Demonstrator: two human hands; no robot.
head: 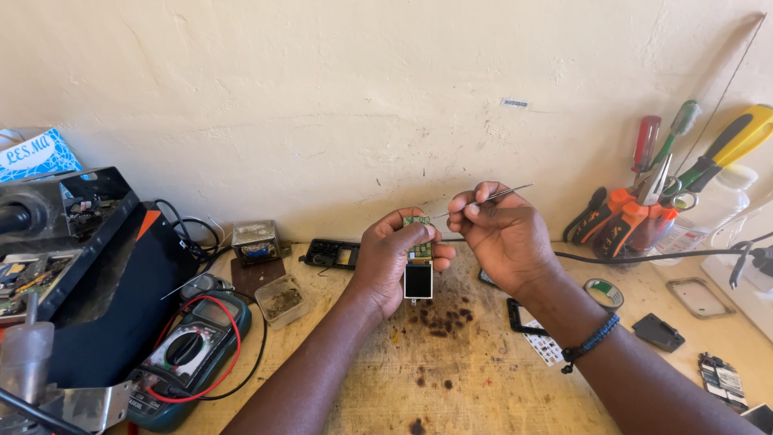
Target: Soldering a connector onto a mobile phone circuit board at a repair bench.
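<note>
Above the stained wooden desk (451, 379), the left hand (392, 259) grips a small green circuit board (418, 256) with a dark glossy rectangular screen attached. The right hand (498, 234) pinches thin metal tweezers (491, 196) just beside its top edge.

Rough stained wooden bench (483, 379), glossy glass screen on circuit board (418, 266), bright metal tweezers (491, 196), matt plastered wall (362, 105)
</note>
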